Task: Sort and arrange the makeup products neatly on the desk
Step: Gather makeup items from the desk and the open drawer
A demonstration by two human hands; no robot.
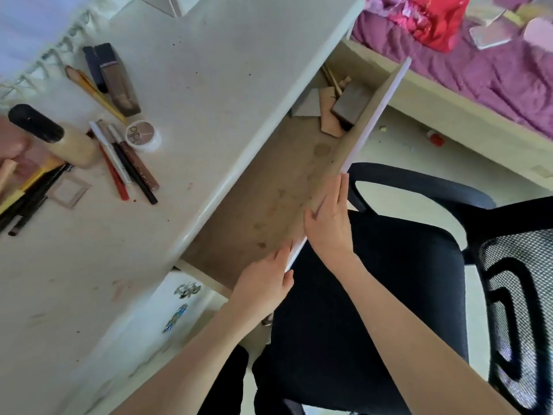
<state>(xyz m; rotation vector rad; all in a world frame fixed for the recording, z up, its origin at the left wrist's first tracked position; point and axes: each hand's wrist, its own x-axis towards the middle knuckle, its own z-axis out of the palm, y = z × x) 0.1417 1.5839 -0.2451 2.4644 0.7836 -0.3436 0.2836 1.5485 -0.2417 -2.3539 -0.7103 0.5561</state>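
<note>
A home bedroom: a bed with a purple quilt stands beside a white surface strewn with makeup pencils, and a black mesh office chair.

Single head cam, wide-angle, no second view so no overlap. Looks forward and steeply down, frame rolled so the worktop edge runs diagonally. Close range: forearms enter from bottom edge, open drawer mid-frame. Chair lower right, bed top right, edges visibly distorted.
</note>
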